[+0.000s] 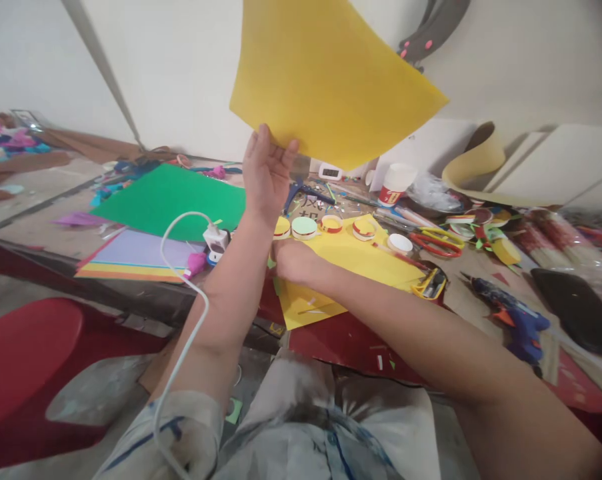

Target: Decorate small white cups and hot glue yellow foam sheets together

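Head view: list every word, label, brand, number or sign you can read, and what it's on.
None reads clearly.
Small white digital display: digits too small.
Red-and-white paper cup: print blurred.
Brown work surface: dark characters, partly covered, too blurred.

Raised sheet point(325, 80) in plain golden yellow; flat paper point(363, 260) on the table, brighter lemon yellow; large sheet at left point(175, 203), solid green; stacked sheets point(143, 247), lilac on top with orange and yellow edges; small round disc point(305, 227), pale green; paper cup point(399, 177), white and red; glue gun point(527, 331), blue with orange; stool point(31, 347), deep red; sleeve point(201, 417), pale with dark-blue streaks.
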{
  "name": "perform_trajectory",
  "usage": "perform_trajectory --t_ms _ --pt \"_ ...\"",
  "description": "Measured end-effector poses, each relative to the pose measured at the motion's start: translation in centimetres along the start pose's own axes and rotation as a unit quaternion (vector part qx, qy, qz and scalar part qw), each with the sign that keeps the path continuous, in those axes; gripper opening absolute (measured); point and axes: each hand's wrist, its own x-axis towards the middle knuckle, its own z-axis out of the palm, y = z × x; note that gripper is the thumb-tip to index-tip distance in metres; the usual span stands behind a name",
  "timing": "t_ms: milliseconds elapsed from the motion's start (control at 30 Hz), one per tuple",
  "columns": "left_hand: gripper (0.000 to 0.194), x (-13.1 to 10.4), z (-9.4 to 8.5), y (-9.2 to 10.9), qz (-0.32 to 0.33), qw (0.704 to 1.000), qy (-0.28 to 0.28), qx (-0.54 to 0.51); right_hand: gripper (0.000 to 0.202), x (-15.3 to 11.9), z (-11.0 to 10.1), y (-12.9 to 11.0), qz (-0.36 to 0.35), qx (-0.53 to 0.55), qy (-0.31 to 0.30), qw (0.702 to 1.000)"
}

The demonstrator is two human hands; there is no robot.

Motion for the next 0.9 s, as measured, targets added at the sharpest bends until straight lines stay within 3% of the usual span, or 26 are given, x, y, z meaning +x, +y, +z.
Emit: perform_trajectory --t_ms 100,300,500,667,900 --pt "0.016 -0.7 0.4 -0.3 -0.020 1.000 0.001 0.010 0.026 1.2 0.3 0.3 0.017 0.002 -0.021 1.000" --pt "0.020 -1.5 1.1 0.5 0.005 0.996 -0.087 0.026 0.030 0.9 -0.7 -0.2 0.066 0.026 -0.066 0.995" --pt "0.026 -1.0 1.2 1.7 0.008 0.997 -0.042 0.066 0.028 -0.3 -2.0 -0.2 0.094 0.049 -0.022 0.994" --pt "0.024 -1.2 1.1 1.1 0.003 0.997 -0.073 0.006 0.032 0.4 -0.9 -0.6 0.048 -0.015 0.001 0.999" --pt "0.024 -1.2 1.2 1.3 -0.020 0.998 -0.047 0.026 0.035 1.9 0.1 -0.5 0.040 0.030 0.008 0.999"
